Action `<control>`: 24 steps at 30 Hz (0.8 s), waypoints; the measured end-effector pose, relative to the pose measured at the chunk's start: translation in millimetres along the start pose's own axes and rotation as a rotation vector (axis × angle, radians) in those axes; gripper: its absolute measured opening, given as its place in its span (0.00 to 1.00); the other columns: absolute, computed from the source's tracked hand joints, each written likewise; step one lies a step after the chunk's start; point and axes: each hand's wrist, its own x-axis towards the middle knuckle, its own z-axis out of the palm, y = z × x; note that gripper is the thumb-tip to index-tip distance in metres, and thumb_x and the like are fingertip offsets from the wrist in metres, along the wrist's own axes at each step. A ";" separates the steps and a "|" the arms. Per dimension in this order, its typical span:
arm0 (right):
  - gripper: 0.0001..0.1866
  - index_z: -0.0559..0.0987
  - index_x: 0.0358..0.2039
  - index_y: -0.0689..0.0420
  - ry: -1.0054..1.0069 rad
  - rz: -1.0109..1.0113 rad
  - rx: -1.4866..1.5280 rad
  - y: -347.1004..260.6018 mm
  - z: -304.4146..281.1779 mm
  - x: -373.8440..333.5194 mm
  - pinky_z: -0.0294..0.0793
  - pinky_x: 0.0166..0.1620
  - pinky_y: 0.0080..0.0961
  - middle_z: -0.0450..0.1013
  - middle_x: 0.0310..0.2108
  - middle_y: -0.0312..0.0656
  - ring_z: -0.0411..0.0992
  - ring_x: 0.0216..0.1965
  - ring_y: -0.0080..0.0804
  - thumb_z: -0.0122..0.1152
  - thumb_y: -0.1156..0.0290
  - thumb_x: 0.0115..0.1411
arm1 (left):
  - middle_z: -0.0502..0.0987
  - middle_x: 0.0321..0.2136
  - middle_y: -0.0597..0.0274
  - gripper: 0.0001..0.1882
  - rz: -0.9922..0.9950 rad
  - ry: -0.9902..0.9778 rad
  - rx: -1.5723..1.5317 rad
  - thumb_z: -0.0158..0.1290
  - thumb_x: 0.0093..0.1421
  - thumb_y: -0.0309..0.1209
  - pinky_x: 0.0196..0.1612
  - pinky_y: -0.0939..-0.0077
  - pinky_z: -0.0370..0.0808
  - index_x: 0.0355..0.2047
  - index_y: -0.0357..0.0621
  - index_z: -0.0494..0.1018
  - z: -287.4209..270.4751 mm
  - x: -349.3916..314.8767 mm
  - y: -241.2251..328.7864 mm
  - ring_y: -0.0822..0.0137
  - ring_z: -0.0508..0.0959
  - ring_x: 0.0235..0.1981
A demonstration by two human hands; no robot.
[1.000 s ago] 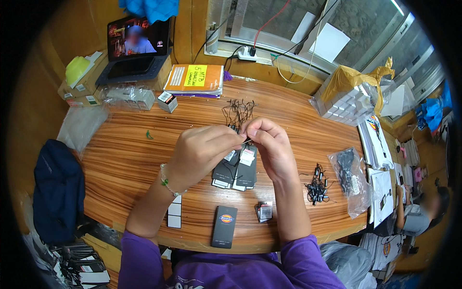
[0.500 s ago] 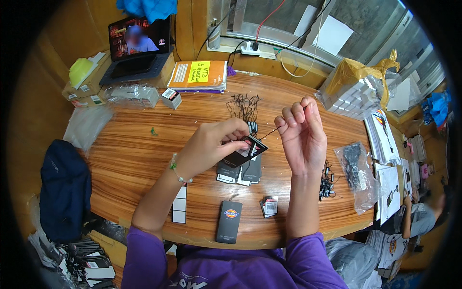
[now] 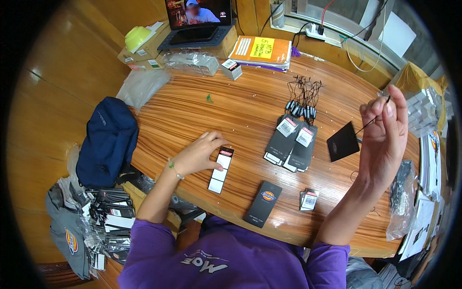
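Observation:
My right hand [image 3: 387, 130] is raised at the right, pinching a thin black cord [image 3: 366, 126] between thumb and fingers. A square black card tag [image 3: 343, 142] hangs from that cord. My left hand [image 3: 198, 154] is at a narrow black-and-white label strip [image 3: 216, 186] on the table. Its thumb lies over the strip's edge, and its fingers are apart around the upper end. Between my hands lie two overlapping piles of dark grey hang tags [image 3: 302, 153] with small barcode labels and black strings. Closer to me are a single grey hang tag [image 3: 263, 204] and small barcode cards [image 3: 308, 199].
A tablet [image 3: 198, 14], an orange folder [image 3: 262, 50] and a small box [image 3: 232, 70] stand at the back. A dark blue pouch [image 3: 107, 139] is at the left, above bundled tags [image 3: 113, 216]. Plastic-wrapped white boxes [image 3: 423, 108] and a plastic bag [image 3: 402, 207] are at the right.
My left hand has let go of the black tag and moved left and down to the label strip. My right hand has carried the tag to the right by its cord. The view has shifted.

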 end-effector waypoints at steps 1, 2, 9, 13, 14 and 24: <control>0.16 0.68 0.46 0.63 0.009 -0.001 0.002 0.1 -2.2 0.2 0.69 0.42 0.23 0.71 0.29 0.42 0.70 0.32 0.25 0.53 0.73 0.58 | 0.65 0.47 0.55 0.31 -0.020 0.020 -0.031 0.64 0.40 0.34 0.53 0.69 0.64 0.46 0.40 0.69 3.5 -1.7 1.5 0.55 0.65 0.50; 0.14 0.69 0.45 0.63 -0.010 -0.004 0.017 2.6 -3.6 -0.9 0.70 0.42 0.23 0.72 0.30 0.43 0.71 0.33 0.26 0.53 0.74 0.58 | 0.64 0.48 0.55 0.31 -0.029 0.043 -0.073 0.65 0.39 0.33 0.53 0.68 0.64 0.45 0.40 0.69 7.1 -3.7 -0.3 0.56 0.65 0.50; 0.08 0.72 0.38 0.65 -0.129 0.054 0.065 8.2 12.0 -5.7 0.72 0.35 0.21 0.74 0.27 0.45 0.73 0.29 0.27 0.51 0.79 0.56 | 0.70 0.40 0.59 0.23 -0.040 0.364 -0.128 0.63 0.42 0.29 0.48 0.73 0.69 0.40 0.43 0.71 15.5 -16.1 10.5 0.64 0.71 0.42; 0.06 0.75 0.33 0.65 -0.135 0.182 -0.076 9.8 26.5 -13.6 0.70 0.33 0.15 0.74 0.25 0.41 0.71 0.26 0.21 0.55 0.79 0.54 | 0.76 0.28 0.64 0.11 -0.146 0.350 -0.723 0.54 0.52 0.18 0.36 0.85 0.72 0.36 0.37 0.70 7.6 -19.4 16.6 0.75 0.75 0.30; 0.06 0.75 0.33 0.65 -0.196 0.219 -0.123 9.9 26.8 -14.4 0.69 0.31 0.13 0.74 0.25 0.40 0.71 0.26 0.20 0.56 0.79 0.53 | 0.76 0.28 0.63 0.11 -0.117 0.360 -0.748 0.54 0.52 0.17 0.36 0.85 0.72 0.36 0.36 0.69 0.1 -17.1 24.6 0.75 0.75 0.31; 0.10 0.68 0.34 0.61 -0.388 0.162 -0.502 27.2 50.7 -30.8 0.64 0.22 0.18 0.67 0.16 0.39 0.65 0.17 0.21 0.53 0.83 0.50 | 0.78 0.26 0.60 0.07 0.109 0.733 -0.696 0.58 0.49 0.20 0.33 0.85 0.74 0.30 0.34 0.73 -32.6 31.7 106.6 0.75 0.78 0.29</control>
